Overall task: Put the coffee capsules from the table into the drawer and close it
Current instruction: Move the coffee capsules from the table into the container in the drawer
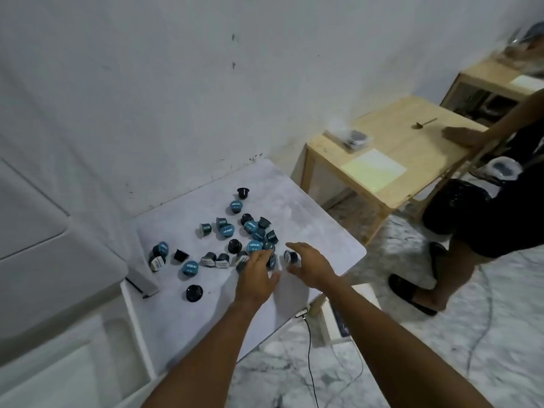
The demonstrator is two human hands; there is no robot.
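Several dark and teal-lidded coffee capsules (226, 229) lie scattered on the pale marble table (318, 219). My left hand (256, 275) reaches into the near side of the pile, its fingers curled over a capsule (271, 261). My right hand (309, 266) is just to the right, fingers spread, with one capsule (290, 256) between its thumb and forefinger tips. A single black capsule (194, 293) sits apart near the table's front left. The white drawer unit (59, 260) stands to the left; an open white drawer (126, 343) shows below the table's left edge.
A grey handle (142, 282) juts out by the table's left corner. A wooden table (391, 148) with a paper sheet stands behind to the right, where another person (485, 216) leans. A black cable (310, 357) hangs from the table's front edge.
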